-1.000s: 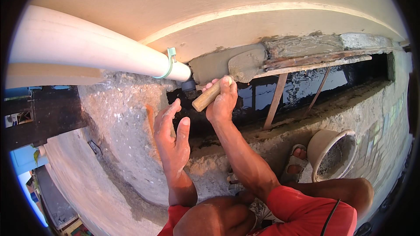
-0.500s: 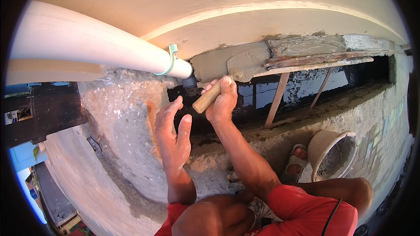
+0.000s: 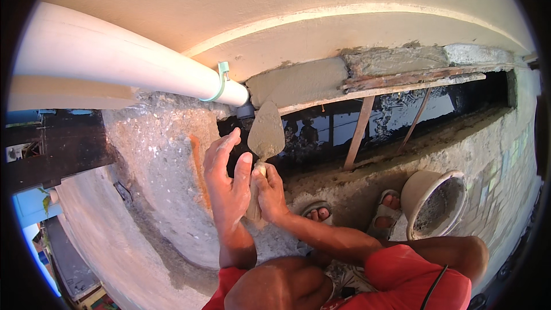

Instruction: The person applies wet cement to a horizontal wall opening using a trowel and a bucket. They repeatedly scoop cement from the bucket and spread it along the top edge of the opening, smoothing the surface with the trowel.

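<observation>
Right hand (image 3: 268,190) is wrapped round the wooden handle of a trowel (image 3: 266,132), fingers curled tight. Blade points up and away, tip just below the fresh mortar patch (image 3: 298,83) under the ceiling edge. Blade face is coated grey with mortar.

Left hand (image 3: 227,181) is open, fingers straight and loosely spread, palm turned toward the right hand. It lies just left of the trowel handle; the thumb side appears to touch it, contact not certain.

White pipe (image 3: 126,60) runs from far left toward centre, held by a green clip (image 3: 220,80), and ends at a dark fitting just left of the blade tip. Rough concrete wall (image 3: 155,149) sits below the pipe, left of both hands.

Right of the trowel is a long dark opening with two slanted wooden props (image 3: 359,132). Wooden strips (image 3: 402,77) line its top edge.

Bucket (image 3: 436,204) with grey mortar stands near right, beside sandalled feet (image 3: 387,209). Red shorts (image 3: 413,275) at the near edge.
</observation>
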`<action>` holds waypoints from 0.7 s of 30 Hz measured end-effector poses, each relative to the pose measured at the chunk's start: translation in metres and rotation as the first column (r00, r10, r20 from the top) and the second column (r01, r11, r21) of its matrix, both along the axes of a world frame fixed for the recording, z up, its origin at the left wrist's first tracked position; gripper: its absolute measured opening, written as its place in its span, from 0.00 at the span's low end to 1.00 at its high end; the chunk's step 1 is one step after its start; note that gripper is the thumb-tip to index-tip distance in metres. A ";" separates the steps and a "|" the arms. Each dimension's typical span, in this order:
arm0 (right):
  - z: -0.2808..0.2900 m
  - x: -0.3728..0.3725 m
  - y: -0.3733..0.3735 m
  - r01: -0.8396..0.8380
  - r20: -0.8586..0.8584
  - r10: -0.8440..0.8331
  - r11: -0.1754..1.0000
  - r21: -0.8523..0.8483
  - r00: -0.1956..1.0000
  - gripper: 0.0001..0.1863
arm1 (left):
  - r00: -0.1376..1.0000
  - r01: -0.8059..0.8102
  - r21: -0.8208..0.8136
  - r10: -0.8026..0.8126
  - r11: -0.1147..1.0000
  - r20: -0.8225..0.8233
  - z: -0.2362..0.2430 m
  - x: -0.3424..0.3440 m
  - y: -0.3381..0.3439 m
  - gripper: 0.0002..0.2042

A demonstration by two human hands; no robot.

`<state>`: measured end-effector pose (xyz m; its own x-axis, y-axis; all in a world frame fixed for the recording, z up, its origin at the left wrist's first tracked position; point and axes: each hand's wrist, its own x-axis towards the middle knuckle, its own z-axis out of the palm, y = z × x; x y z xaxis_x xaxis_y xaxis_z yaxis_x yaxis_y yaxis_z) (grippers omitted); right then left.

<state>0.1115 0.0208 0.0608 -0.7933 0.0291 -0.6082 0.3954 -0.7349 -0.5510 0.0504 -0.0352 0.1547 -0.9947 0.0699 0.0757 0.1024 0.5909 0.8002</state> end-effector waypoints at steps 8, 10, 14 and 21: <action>-0.013 -0.060 0.050 0.181 -0.092 -0.181 0.983 -0.002 0.979 0.10 | 1.000 -0.012 0.030 0.012 0.999 -0.011 0.004 0.009 0.004 0.20; -0.011 -0.052 0.052 0.112 -0.033 -0.113 0.993 -0.036 0.993 0.10 | 1.000 0.020 0.032 -0.019 0.999 -0.020 0.004 0.007 0.010 0.19; 0.029 -0.001 0.067 -0.419 0.060 0.419 0.908 -0.013 0.906 0.12 | 0.998 0.037 0.010 -0.036 0.999 -0.055 0.005 0.006 0.005 0.18; 0.097 -0.059 0.281 -0.306 0.254 0.816 -0.100 0.947 0.520 0.18 | 0.995 0.091 0.092 -0.093 0.992 0.019 -0.004 -0.012 0.027 0.18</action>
